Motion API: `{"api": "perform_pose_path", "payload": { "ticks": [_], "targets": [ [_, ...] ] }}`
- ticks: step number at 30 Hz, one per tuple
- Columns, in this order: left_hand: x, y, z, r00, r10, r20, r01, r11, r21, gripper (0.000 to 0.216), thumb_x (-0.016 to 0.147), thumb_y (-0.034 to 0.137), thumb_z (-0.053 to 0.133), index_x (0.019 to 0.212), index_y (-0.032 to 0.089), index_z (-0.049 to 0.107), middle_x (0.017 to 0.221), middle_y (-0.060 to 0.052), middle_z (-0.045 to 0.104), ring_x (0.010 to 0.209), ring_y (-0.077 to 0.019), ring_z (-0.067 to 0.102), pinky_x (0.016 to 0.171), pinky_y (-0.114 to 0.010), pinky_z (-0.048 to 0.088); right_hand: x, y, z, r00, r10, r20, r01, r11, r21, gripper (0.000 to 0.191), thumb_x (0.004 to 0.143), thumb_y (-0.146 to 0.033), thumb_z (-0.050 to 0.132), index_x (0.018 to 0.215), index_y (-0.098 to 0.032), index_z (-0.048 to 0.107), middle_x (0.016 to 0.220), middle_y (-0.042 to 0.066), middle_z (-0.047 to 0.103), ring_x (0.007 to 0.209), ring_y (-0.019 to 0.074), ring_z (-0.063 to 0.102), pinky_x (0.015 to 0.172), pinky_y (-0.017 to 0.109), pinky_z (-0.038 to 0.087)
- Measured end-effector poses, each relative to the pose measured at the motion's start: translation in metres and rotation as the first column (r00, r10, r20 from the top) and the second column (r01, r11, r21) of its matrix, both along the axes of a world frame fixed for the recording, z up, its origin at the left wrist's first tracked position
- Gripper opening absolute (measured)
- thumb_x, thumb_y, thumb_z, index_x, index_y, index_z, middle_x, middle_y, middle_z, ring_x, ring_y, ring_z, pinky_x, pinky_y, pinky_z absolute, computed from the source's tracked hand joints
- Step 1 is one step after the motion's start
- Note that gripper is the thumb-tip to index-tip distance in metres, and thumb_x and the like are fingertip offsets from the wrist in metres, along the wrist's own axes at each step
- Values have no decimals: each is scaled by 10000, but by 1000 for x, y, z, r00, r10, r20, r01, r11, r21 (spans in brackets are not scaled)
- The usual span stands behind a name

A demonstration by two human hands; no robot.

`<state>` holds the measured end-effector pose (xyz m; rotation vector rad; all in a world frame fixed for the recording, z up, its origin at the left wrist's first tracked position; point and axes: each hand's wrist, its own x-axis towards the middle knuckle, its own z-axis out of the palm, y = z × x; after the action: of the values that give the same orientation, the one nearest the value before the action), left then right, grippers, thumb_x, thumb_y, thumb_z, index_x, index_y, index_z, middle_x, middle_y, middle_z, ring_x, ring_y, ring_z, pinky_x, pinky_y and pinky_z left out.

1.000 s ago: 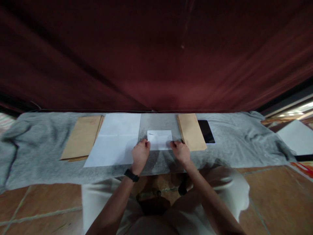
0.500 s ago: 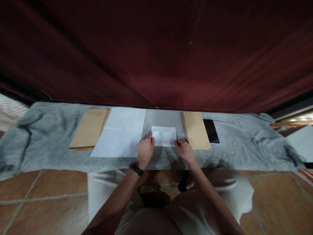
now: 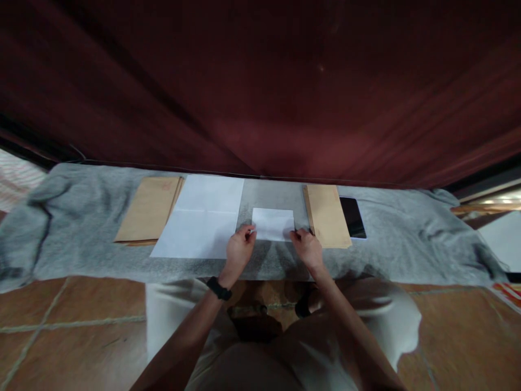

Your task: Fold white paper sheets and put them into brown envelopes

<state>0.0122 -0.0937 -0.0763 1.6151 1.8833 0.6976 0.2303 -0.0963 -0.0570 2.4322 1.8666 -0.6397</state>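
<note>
A small folded sheet of white paper [image 3: 272, 224] lies on the grey cloth between my hands. My left hand [image 3: 241, 244], with a black watch on its wrist, pinches the paper's left edge between thumb and fingers. My right hand [image 3: 306, 247] pinches its lower right corner. Left of my left hand lies larger white paper [image 3: 199, 217] with a crease across it. Close beyond my right hand is a stack of brown envelopes [image 3: 328, 217].
A second stack of brown envelopes [image 3: 148, 210] lies at the left, beside the large paper. A dark-screened phone or tablet [image 3: 353, 218] sits at the right stack's edge. The grey cloth [image 3: 407, 233] covers the long surface, with a dark red curtain [image 3: 260, 98] behind.
The loose flap at the folded paper's upper left now lies flat. My left hand has shifted slightly left and its wrist has turned. My right hand has hardly moved.
</note>
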Motion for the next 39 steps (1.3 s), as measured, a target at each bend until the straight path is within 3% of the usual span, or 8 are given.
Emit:
{"api": "perform_pose_path", "payload": {
  "ticks": [12, 19, 35, 39],
  "targets": [
    [3, 11, 2, 998, 18, -67, -24, 996, -88, 180, 937, 268, 638, 1080, 241, 744, 979, -36, 797, 849, -178, 738, 727, -240, 514, 1, -3, 4, 999, 0, -35, 1, 999, 37, 438, 1064, -482, 379, 1047, -218, 727, 1028, 104, 786, 974, 222, 739, 750, 247, 458],
    [4, 9, 6, 997, 22, -79, -29, 996, -89, 210, 953, 289, 608, 1108, 261, 746, 1005, -32, 799, 874, -185, 737, 747, -255, 527, 8, 0, 2, 992, 37, -120, -34, 999, 26, 329, 1044, -407, 464, 1048, -221, 736, 1053, 72, 783, 977, 188, 733, 718, 221, 426],
    [1, 7, 4, 1000, 17, 11, -16, 999, -29, 200, 935, 264, 636, 1102, 212, 733, 953, -44, 792, 860, -176, 736, 758, -245, 529, 0, -1, 2, 1000, 10, -21, -9, 1000, 25, 357, 1047, -432, 464, 1091, -190, 723, 1016, 120, 788, 999, 237, 747, 764, 244, 471],
    [3, 1, 11, 996, 8, -93, -12, 999, -42, 238, 949, 267, 618, 1161, 221, 716, 1020, -54, 787, 893, -193, 736, 792, -268, 538, 0, 0, 2, 1000, 5, -3, -5, 1000, 18, 373, 1048, -449, 451, 1066, -197, 726, 1006, 124, 787, 999, 249, 748, 773, 260, 482]
  ]
}}
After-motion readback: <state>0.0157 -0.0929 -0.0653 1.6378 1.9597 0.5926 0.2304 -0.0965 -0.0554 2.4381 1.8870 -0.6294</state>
